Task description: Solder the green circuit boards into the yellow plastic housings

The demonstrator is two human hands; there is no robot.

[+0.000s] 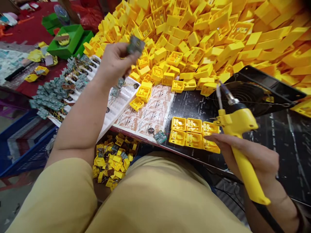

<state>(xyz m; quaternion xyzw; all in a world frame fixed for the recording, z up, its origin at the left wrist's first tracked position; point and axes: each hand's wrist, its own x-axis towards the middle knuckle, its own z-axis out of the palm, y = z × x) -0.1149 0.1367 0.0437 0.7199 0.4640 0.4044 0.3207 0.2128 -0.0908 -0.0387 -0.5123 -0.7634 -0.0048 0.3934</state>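
My left hand [114, 63] is raised over the table and pinches a small green circuit board [135, 45], which is blurred. My right hand [252, 158] grips a yellow soldering iron [239, 139] by its handle, tip pointing up and away. Its fingers also touch a block of joined yellow plastic cases [191, 134] lying on the black mat [189, 103]. A loose circuit board with a coin cell [159, 136] lies just left of that block.
A huge heap of yellow plastic cases [206, 35] fills the back of the table. Several green circuit boards [53, 94] lie at the left, green bins [69, 40] behind them. A black fan [252, 94] sits at the right. More yellow parts fill a box [113, 161] below the table edge.
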